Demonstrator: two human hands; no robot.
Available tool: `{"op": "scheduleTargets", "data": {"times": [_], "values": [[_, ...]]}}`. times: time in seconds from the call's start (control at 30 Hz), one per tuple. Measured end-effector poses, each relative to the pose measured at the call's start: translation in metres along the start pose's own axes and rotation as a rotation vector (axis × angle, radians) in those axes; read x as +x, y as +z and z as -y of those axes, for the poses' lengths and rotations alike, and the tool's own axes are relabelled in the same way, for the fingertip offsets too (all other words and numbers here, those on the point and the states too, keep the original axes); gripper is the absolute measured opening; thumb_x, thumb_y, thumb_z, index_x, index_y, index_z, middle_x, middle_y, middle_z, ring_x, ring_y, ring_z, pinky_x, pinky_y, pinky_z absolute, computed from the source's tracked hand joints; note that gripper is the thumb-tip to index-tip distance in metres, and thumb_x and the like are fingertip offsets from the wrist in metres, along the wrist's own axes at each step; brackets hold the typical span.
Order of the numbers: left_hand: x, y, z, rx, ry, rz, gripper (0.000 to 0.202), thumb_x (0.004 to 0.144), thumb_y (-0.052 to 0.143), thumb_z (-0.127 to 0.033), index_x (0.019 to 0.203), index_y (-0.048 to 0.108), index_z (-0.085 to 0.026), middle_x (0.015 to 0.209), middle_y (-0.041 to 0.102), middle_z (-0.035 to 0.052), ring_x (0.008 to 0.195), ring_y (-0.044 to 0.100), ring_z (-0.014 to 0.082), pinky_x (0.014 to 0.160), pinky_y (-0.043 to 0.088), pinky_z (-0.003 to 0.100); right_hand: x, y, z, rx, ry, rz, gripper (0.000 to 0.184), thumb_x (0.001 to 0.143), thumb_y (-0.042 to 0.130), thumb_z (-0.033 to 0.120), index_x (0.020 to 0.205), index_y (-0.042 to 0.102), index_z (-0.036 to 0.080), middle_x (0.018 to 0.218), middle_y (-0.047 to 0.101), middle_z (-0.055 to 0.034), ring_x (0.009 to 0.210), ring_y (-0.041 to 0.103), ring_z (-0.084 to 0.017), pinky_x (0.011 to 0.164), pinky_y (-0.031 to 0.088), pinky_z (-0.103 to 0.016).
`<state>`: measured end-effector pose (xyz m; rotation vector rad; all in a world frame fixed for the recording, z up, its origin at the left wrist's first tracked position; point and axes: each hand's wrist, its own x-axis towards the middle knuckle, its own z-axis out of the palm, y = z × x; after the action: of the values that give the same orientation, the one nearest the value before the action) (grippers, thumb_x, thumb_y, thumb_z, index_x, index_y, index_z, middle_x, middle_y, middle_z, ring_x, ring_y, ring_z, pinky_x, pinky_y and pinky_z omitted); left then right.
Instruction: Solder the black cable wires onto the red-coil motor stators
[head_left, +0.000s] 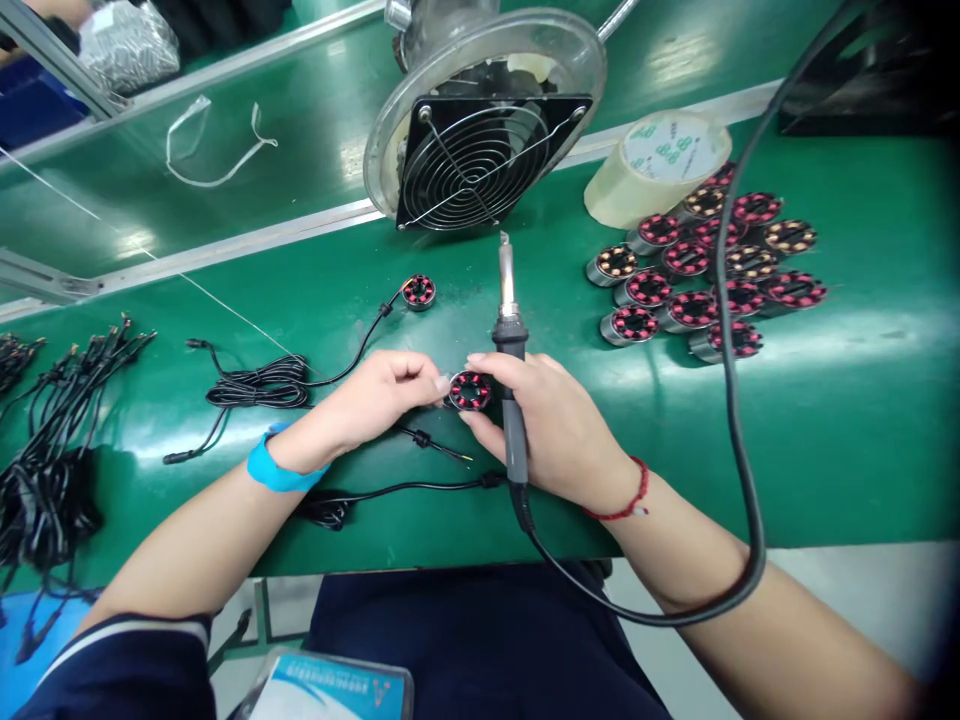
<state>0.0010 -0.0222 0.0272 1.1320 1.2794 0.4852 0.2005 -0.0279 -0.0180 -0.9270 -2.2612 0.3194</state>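
A small round motor stator (470,391) with red windings is held above the bench between the thumb and a finger of my right hand (559,425). That same hand also has a soldering iron (514,430) tucked in it, its metal tip pointing away from me. My left hand (386,400) is closed in a pinch at the stator's left edge; whatever lies between its fingertips is too small to make out. Below the hands lies a black cable (431,441) with bare wire ends. Another stator (418,292), joined to a coiled black cable (262,382), rests farther back.
A fan with a wire guard (472,170) stands behind the hands. Several stators (686,258) sit at the right beside a large tape roll (637,180). Bundled black cables (56,480) lie at the left. The iron's cord (739,430) loops over my right forearm.
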Motion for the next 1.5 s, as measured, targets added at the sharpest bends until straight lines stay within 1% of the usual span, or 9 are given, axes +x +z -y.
{"op": "scheduleTargets", "data": {"times": [0.17,0.3,0.43,0.63,0.87,1.07,1.23,1.43,1.5], "values": [[-0.0004,-0.0012,-0.0001,-0.220,0.001,-0.192,0.031,0.078,0.065,-0.043,0.072,0.053,-0.016,0.064,0.047,-0.0051,0.048,0.023,0.0032,0.046,0.012,0.023,-0.0007,0.0001,-0.0004,-0.010,0.046,-0.071,0.045,0.086,0.062,0.026,0.127,0.042,0.021,0.099,0.070,-0.0082,0.082,0.067,-0.025,0.069,0.052,-0.038],[-0.0026,0.0046,0.0006,-0.053,0.002,-0.073,0.034,0.081,0.064,-0.046,0.072,0.054,-0.015,0.062,0.042,-0.0054,0.054,0.030,0.0049,0.050,0.021,0.021,-0.0011,0.0016,-0.0007,-0.021,0.047,-0.105,0.050,0.086,0.064,0.028,0.130,0.040,0.022,0.110,0.070,-0.0105,0.089,0.068,-0.027,0.071,0.053,-0.040],[-0.0049,0.0081,-0.0031,0.000,-0.037,0.027,0.023,0.081,0.063,-0.035,0.074,0.059,-0.013,0.068,0.053,-0.0028,0.062,0.041,0.0067,0.059,0.032,0.021,-0.0013,0.0029,-0.0005,-0.004,0.051,-0.133,0.052,0.085,0.064,0.029,0.131,0.040,0.023,0.108,0.070,-0.0094,0.086,0.069,-0.026,0.071,0.054,-0.040],[-0.0047,0.0044,-0.0049,-0.019,-0.040,0.043,0.024,0.085,0.060,-0.033,0.071,0.055,-0.014,0.063,0.046,-0.0051,0.052,0.029,0.0046,0.050,0.024,0.022,-0.0013,0.0013,-0.0007,0.071,0.113,-0.115,0.054,0.085,0.065,0.031,0.132,0.039,0.025,0.113,0.069,-0.0091,0.091,0.070,-0.026,0.076,0.057,-0.043],[0.0002,0.0015,-0.0004,-0.152,0.015,-0.194,0.024,0.085,0.058,-0.037,0.078,0.054,-0.015,0.064,0.043,-0.0053,0.048,0.024,0.0037,0.046,0.016,0.022,-0.0012,-0.0026,-0.0006,0.151,0.209,-0.065,0.053,0.084,0.066,0.031,0.130,0.041,0.025,0.104,0.069,-0.0068,0.094,0.070,-0.025,0.081,0.058,-0.042],[-0.0012,0.0031,-0.0006,0.018,0.099,-0.079,0.025,0.082,0.062,-0.033,0.069,0.053,-0.014,0.063,0.046,-0.0040,0.057,0.035,0.0061,0.055,0.028,0.022,-0.0010,-0.0032,-0.0022,0.172,0.139,-0.048,0.053,0.084,0.065,0.027,0.131,0.039,0.025,0.110,0.070,-0.0081,0.098,0.071,-0.025,0.081,0.058,-0.042],[0.0018,-0.0008,0.0007,-0.045,0.170,-0.286,0.021,0.085,0.059,-0.034,0.076,0.054,-0.016,0.065,0.045,-0.0048,0.056,0.032,0.0063,0.055,0.028,0.022,-0.0004,-0.0042,-0.0026,0.183,0.119,-0.024,0.051,0.085,0.064,0.027,0.129,0.039,0.025,0.109,0.071,-0.0076,0.098,0.070,-0.026,0.082,0.057,-0.044],[-0.0001,0.0018,-0.0015,0.139,0.133,-0.081,0.025,0.084,0.058,-0.034,0.069,0.054,-0.015,0.065,0.049,-0.0023,0.062,0.039,0.0085,0.061,0.032,0.023,0.0006,-0.0047,-0.0015,0.213,0.081,-0.003,0.050,0.087,0.063,0.025,0.131,0.039,0.026,0.111,0.070,-0.0083,0.100,0.070,-0.025,0.082,0.057,-0.043],[0.0000,0.0008,-0.0009,0.099,0.131,-0.094,0.027,0.086,0.057,-0.036,0.070,0.054,-0.015,0.064,0.046,-0.0032,0.059,0.036,0.0078,0.059,0.031,0.023,-0.0001,-0.0052,-0.0045,0.227,0.085,0.013,0.051,0.086,0.063,0.023,0.132,0.040,0.025,0.112,0.071,-0.0083,0.102,0.069,-0.025,0.083,0.057,-0.043]]}}
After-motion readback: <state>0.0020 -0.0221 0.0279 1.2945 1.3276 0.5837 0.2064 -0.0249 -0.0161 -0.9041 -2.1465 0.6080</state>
